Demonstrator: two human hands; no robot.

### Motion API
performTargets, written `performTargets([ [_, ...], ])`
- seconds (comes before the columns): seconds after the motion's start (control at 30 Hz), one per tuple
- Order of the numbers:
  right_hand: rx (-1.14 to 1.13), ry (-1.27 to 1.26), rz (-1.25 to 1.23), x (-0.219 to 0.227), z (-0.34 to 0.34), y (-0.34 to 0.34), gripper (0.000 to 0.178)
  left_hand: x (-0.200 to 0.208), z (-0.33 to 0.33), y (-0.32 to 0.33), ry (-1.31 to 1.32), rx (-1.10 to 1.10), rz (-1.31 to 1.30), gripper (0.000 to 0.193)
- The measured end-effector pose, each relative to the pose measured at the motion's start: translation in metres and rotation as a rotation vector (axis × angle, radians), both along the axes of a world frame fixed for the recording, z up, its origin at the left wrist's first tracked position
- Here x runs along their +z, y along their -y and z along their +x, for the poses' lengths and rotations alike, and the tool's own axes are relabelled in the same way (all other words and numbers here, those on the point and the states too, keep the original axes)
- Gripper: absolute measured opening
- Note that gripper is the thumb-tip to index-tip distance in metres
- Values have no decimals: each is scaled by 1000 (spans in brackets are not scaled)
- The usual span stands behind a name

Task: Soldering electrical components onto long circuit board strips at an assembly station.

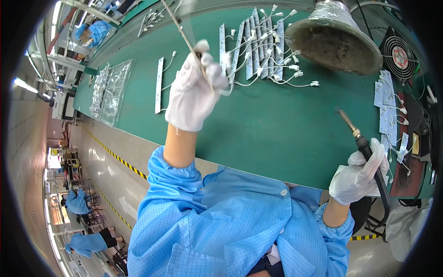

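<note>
My left hand (194, 92), in a white glove, is raised over the green table and closed round a long thin strip (177, 25), seen nearly edge-on. A white wire hangs by its fingers. To its left lies a narrow circuit board strip (159, 85) with white wires. My right hand (360, 177), also gloved, grips a soldering iron (363, 145) by its black handle. The iron's tip points up and left, above the table and apart from any board. Several wired board strips (256, 46) lie side by side beyond my left hand.
A wide fume hood (334, 44) hangs at the back right, near a round fan grille (398, 55). More wired boards (386, 104) are piled at the right edge. Bagged parts (108, 92) lie on the left of the green table (267, 134). Other people work far left.
</note>
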State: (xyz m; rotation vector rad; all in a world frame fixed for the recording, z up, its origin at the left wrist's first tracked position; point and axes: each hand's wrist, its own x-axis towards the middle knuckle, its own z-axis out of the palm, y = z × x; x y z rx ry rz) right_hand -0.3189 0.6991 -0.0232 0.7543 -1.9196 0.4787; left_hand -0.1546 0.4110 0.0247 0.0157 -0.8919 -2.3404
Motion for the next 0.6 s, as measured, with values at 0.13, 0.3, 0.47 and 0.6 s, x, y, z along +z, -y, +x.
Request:
performTargets([
  [0.13, -104, 47, -169, 3, 1, 9, 28, 15, 12, -26, 520, -390, -196, 38],
  [0.3, -192, -4, -76, 8, 1, 11, 22, 8, -21, -65, 979, -523, -803, 40],
  [0.47, 399, 166, -12, 2, 11, 0, 28, -6, -57, -86, 1023, -365, -1069, 38],
  [0.6, 824, 209, -76, -12, 7, 3, 25, -9, -60, -90, 1011, -422, -897, 35],
])
